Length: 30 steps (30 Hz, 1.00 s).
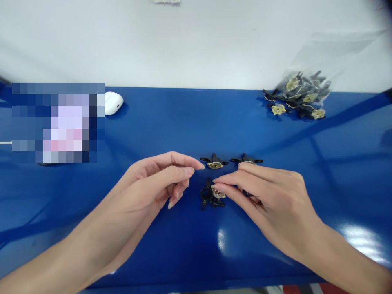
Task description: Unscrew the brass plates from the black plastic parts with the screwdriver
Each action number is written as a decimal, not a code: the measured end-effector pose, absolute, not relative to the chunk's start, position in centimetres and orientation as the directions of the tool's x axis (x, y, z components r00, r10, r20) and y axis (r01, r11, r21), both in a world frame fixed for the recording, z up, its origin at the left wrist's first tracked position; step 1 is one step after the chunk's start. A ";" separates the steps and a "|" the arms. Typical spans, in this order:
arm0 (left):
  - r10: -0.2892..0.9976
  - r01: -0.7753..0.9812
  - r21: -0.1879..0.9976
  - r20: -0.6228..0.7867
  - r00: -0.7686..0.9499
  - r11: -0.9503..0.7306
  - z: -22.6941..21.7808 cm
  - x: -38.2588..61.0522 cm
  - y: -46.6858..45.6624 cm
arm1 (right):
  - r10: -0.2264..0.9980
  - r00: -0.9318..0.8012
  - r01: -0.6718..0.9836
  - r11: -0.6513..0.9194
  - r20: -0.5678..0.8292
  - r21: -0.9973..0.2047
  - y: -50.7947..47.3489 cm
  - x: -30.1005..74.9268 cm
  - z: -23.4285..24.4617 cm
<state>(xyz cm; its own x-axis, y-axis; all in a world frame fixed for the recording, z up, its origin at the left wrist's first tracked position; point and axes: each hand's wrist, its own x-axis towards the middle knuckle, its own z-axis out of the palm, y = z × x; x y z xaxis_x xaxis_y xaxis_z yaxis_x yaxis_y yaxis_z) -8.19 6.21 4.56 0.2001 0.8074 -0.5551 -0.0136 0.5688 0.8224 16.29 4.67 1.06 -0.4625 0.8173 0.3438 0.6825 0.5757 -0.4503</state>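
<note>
Grasping a small round silver-toned metal disc (pixel 219 194) between the thumb and index fingertips of the right hand (pixel 275 192). Tilted and foreshortened, with the disc's long visible axis sloping from upper left to lower right. Located at the right side of a black plastic bracket with a ring-shaped body (pixel 210 200), overlapping it in view; impossible to tell whether seated or just above. Aligned, in the bracket's case, with the long axis running roughly near to far and the short stub pointing right, flat on a glossy blue tabletop (pixel 171 126).

Released and loosely curled, in the case of the left hand (pixel 153 179), with the index fingertip just beside the left tab of a black plastic assembly with a brass-coloured disc (pixel 215 164). Paired to its right with a matching black assembly (pixel 245 158), partly hidden by the right hand. Spread left and right at the tabs on both, with stubs pointing away. Heaped at far right, with a clear plastic bag, in a pile of similar black-and-brass parts (pixel 278 109).
</note>
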 end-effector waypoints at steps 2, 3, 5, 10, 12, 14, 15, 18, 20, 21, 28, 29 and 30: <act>0.808 -0.021 0.823 -0.553 0.204 0.568 4.5 -8.2 6.2 | 0.830 -0.440 0.675 0.557 0.342 -0.483 4.7 16.3 1.3; 0.810 -0.032 0.824 -0.548 0.208 0.566 4.5 -8.2 6.2 | 0.837 -0.427 0.668 0.548 0.343 -0.504 4.8 16.3 1.4; 0.821 -0.084 0.831 -0.520 0.237 0.550 4.5 -8.0 6.2 | 0.852 -0.391 0.657 0.523 0.347 -0.543 4.7 16.2 1.8; 0.830 -0.345 0.768 -0.419 0.368 0.540 4.6 -7.5 6.4 | 0.860 -0.317 0.642 0.505 0.399 -0.577 4.3 15.5 2.9; 0.813 -0.409 0.717 -0.398 0.425 0.565 4.7 -7.5 6.3 | 0.837 -0.337 0.635 0.540 0.431 -0.552 4.2 15.3 3.1; 0.791 -0.433 0.679 -0.388 0.474 0.593 4.7 -7.5 6.2 | 0.808 -0.370 0.643 0.579 0.458 -0.502 4.1 15.0 2.9; 0.781 -0.435 0.668 -0.386 0.491 0.604 4.7 -7.6 6.1 | 0.797 -0.386 0.652 0.592 0.465 -0.474 4.1 14.9 2.7; 0.769 -0.428 0.670 -0.355 0.531 0.606 4.5 -7.8 5.9 | 0.790 -0.413 0.680 0.599 0.454 -0.423 3.9 14.6 2.1; 0.767 -0.405 0.708 -0.303 0.566 0.579 4.1 -8.0 5.8 | 0.795 -0.419 0.690 0.593 0.439 -0.415 3.7 14.5 1.8; 0.762 -0.383 0.734 -0.276 0.586 0.560 3.9 -8.1 5.9 | 0.802 -0.418 0.695 0.585 0.428 -0.417 3.6 14.5 1.7; 0.806 -0.323 0.819 -0.256 0.535 0.474 3.7 -7.9 5.9 | 0.858 -0.362 0.692 0.509 0.365 -0.511 4.0 15.6 2.4; 0.825 -0.339 0.817 -0.263 0.501 0.467 3.9 -7.8 5.9 | 0.870 -0.345 0.692 0.490 0.353 -0.531 4.1 16.0 2.5; 0.838 -0.353 0.812 -0.275 0.471 0.465 4.2 -7.7 6.0 | 0.883 -0.331 0.687 0.467 0.333 -0.557 4.2 16.3 2.6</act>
<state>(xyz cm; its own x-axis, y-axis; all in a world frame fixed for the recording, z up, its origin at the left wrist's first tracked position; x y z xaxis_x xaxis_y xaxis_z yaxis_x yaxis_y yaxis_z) -7.67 5.99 4.18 0.4713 0.8379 -0.2752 -0.3533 0.4653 0.8116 16.29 4.16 2.58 -0.3308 0.8830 0.3329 0.6868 0.4672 -0.5568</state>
